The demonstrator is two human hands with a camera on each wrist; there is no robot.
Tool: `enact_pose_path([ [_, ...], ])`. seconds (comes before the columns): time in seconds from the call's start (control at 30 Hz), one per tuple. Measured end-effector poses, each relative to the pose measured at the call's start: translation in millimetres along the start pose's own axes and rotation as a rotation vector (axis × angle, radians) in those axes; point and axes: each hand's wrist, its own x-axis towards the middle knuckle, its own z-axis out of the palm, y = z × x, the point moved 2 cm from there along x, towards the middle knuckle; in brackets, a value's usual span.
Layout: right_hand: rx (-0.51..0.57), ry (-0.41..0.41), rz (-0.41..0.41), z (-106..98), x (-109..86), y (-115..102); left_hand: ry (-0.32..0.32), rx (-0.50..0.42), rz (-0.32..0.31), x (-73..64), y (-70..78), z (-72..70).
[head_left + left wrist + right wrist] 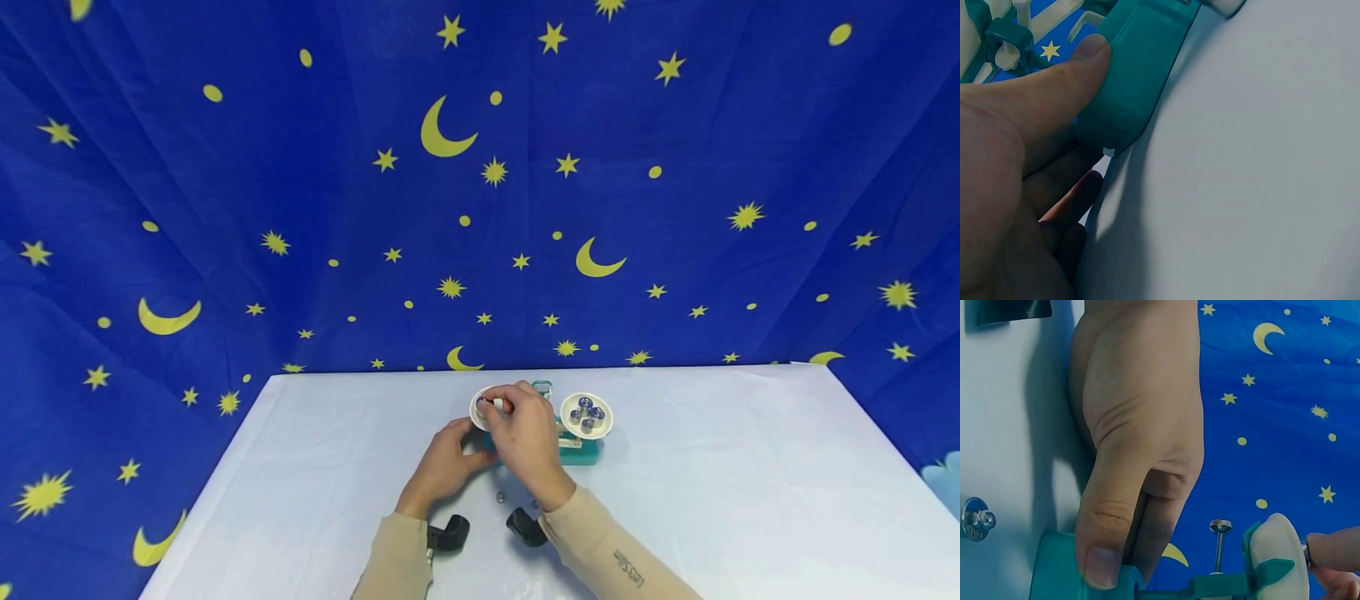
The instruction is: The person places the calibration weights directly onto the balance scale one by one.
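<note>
A teal balance scale [581, 455] stands on the table with a white pan on each side. My left hand [442, 467] grips the left end of its base; the left wrist view has the thumb [1066, 69] over the teal body and the fingers behind it. Reaching across, my right hand [528, 433] is over the left pan [476, 417]. At that pan's face, in the right wrist view, right-hand fingertips [1335, 553] pinch a small shiny metal weight [1305, 551]. Several metal weights [586, 414] sit in the right pan [606, 421].
On the white table [750, 483], in front of the scale, lies a small metal weight [500, 497], with another small piece [536, 504] near the right wrist. Black wrist mounts [450, 533] stick out from both forearms. A blue star-patterned cloth [525, 208] hangs behind the table.
</note>
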Motion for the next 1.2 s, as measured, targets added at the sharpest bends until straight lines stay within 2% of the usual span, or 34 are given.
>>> enact_pose_path([
  [0.3,-0.019,0.008,-0.041,-1,-1.5,0,0.005,-0.007,0.013,-0.9,1.2,-1.4],
  [0.6,-0.036,0.003,-0.057,-6,-4.4,-1,-0.007,-0.022,-0.024,-0.5,2.0,-0.9],
  [1.2,0.104,-0.054,-0.040,-21,-9.9,-1,-0.013,0.004,-0.009,-0.6,2.4,-0.3],
])
